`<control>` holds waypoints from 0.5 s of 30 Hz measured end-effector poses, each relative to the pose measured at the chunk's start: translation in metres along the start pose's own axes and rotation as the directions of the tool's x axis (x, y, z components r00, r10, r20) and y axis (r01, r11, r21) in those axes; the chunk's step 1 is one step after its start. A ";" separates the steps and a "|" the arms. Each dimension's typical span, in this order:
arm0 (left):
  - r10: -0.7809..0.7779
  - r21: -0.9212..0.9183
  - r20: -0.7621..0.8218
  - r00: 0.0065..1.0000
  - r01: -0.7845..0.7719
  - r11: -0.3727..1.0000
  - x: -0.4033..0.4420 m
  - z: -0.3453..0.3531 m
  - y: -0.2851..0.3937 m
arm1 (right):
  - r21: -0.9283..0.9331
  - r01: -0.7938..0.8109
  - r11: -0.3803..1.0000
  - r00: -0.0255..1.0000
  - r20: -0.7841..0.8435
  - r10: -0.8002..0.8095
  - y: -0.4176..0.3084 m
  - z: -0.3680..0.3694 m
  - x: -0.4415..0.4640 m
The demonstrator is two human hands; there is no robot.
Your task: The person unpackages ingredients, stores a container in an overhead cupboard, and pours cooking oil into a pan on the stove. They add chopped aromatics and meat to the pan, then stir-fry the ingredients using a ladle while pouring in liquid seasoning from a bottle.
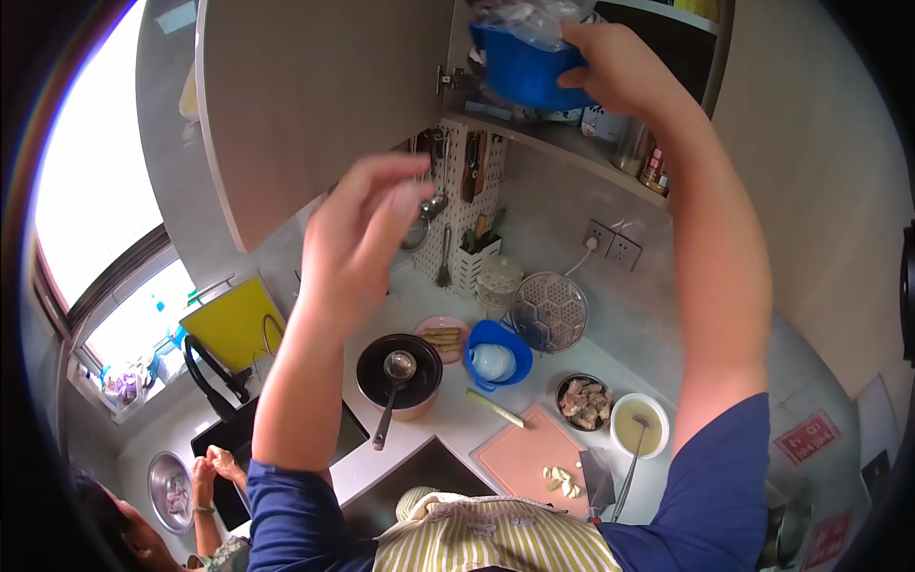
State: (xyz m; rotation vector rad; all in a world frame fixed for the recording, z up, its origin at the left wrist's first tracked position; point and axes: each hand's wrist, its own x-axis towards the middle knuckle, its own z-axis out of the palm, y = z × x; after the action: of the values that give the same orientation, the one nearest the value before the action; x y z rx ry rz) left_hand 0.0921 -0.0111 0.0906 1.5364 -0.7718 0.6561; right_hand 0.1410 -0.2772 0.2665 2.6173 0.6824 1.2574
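My right hand [620,69] grips the rim of a blue plastic basin [536,71] at the opening of the upper cabinet. Clear plastic bags [538,19] stick out over its top. My left hand [357,224] is raised below the open cabinet door [315,105], its fingers apart and a little blurred, with nothing in it. Behind the basin, the cabinet shelf [534,136] holds jars and a small red-labelled bottle [654,167]; part of the shelf is hidden by the basin and my right arm.
Below stand a dark pot [367,355] with a ladle [389,396], a blue basket [484,374] with white bowls, a pink cutting board [505,453] with garlic and a cleaver [597,477], a bowl of meat [584,402] and a soup bowl [629,440]. Another person's hands [214,464] are by the sink at left.
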 end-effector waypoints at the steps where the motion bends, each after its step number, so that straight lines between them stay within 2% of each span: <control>1: 0.038 -0.053 -0.007 0.999 -0.038 0.998 -0.017 -0.008 -0.001 | -0.059 -0.004 0.998 0.999 0.041 0.006 0.006 0.003 0.005; 2: 0.070 -0.103 -0.034 0.997 -0.073 0.992 -0.030 -0.016 -0.004 | -0.118 -0.008 0.993 0.996 0.083 0.018 0.013 0.008 0.008; 5: 0.174 -0.204 -0.150 0.973 -0.202 0.958 -0.056 -0.039 -0.013 | -0.068 -0.035 0.997 0.990 0.137 0.044 0.048 0.041 0.009; 6: 0.230 -0.146 -0.173 0.958 -0.255 0.956 -0.060 -0.048 -0.016 | -0.122 -0.062 0.991 0.982 0.170 0.083 0.053 0.049 0.008; 8: 0.395 0.094 -0.241 0.887 -0.383 0.919 -0.064 -0.062 -0.022 | -0.229 -0.115 0.967 0.960 0.225 0.168 0.059 0.060 0.005; 9: 0.430 0.120 -0.278 0.859 -0.413 0.903 -0.068 -0.067 -0.022 | -0.303 -0.146 0.942 0.940 0.254 0.228 0.057 0.062 0.003; 10: 0.460 0.145 -0.312 0.831 -0.437 0.888 -0.073 -0.071 -0.023 | -0.374 -0.150 0.915 0.935 0.247 0.254 0.062 0.065 0.000; 11: 0.471 0.062 -0.328 0.819 -0.479 0.875 -0.079 -0.076 -0.028 | -0.441 -0.150 0.885 0.929 0.243 0.279 0.072 0.073 0.001; 12: 0.500 0.091 -0.351 0.792 -0.502 0.860 -0.081 -0.079 -0.029 | -0.501 -0.146 0.853 0.922 0.244 0.301 0.078 0.080 0.000; 15: 0.568 0.137 -0.418 0.709 -0.569 0.811 -0.084 -0.092 -0.032 | -0.622 -0.189 0.760 0.949 0.083 0.304 0.086 0.101 -0.014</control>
State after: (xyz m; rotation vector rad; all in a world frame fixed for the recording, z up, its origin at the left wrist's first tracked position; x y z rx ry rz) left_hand 0.0678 0.0897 0.0145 1.0573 -0.8916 1.4166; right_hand 0.2402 -0.3547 0.2211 2.2593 -0.1167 1.0446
